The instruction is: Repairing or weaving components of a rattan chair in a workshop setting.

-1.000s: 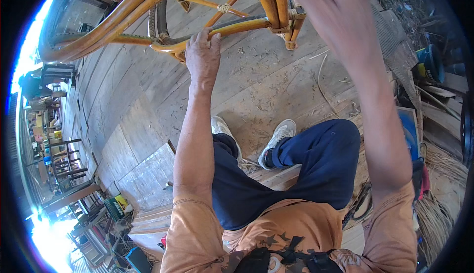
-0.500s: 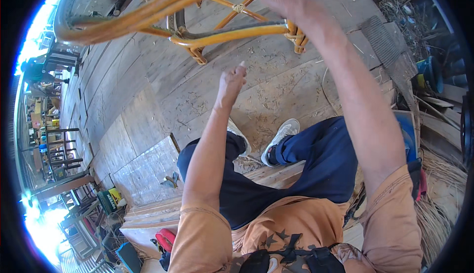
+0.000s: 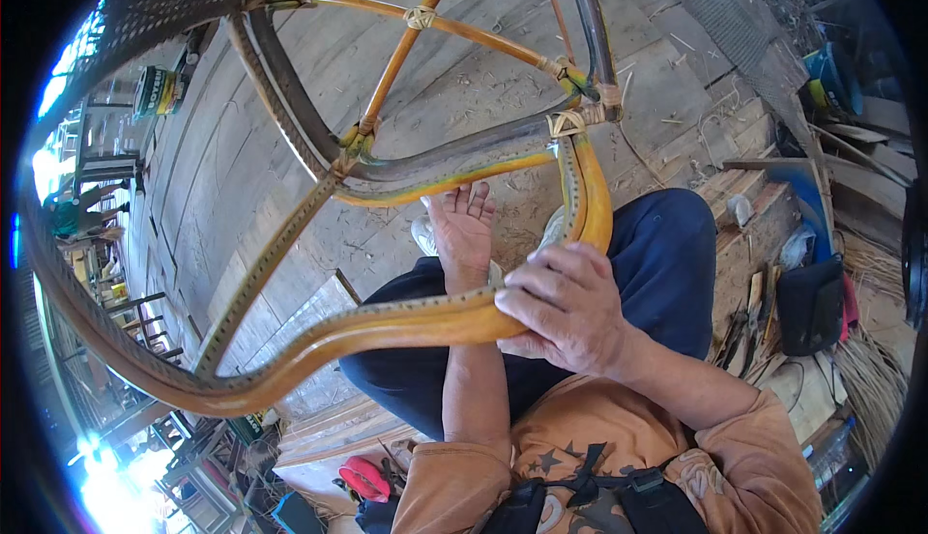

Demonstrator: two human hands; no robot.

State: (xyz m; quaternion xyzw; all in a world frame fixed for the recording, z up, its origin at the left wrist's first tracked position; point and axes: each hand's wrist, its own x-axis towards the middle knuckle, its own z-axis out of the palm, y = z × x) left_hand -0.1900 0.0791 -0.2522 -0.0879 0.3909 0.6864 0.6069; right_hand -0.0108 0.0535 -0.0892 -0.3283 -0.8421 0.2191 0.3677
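Observation:
A rattan chair frame point(image 3: 416, 317), glossy yellow-brown with rows of small dark holes along its poles, is tilted up in front of me. My right hand point(image 3: 572, 310) is wrapped round the bend of its curved arm pole, close to my lap. My left hand point(image 3: 464, 230) is palm up with the fingers stretched out, its fingertips at the lower edge of a rail point(image 3: 454, 174); whether they touch it I cannot tell. Crossed braces point(image 3: 420, 18) tied with a pale binding span the frame. A woven dark panel point(image 3: 169, 12) is at the upper left.
Wooden floorboards point(image 3: 522, 60) carry scattered shavings. On my right are pliers-like hand tools point(image 3: 742, 326), a black pouch point(image 3: 810, 308) and loose cane strips point(image 3: 875, 360). A red item point(image 3: 365, 479) lies at my lower left. Chairs and a bucket point(image 3: 159, 91) stand farther left.
The chair frame has been turned and brought nearer, its curved arm pole now over my lap. My right hand has come down toward me with it. My left hand has turned palm up.

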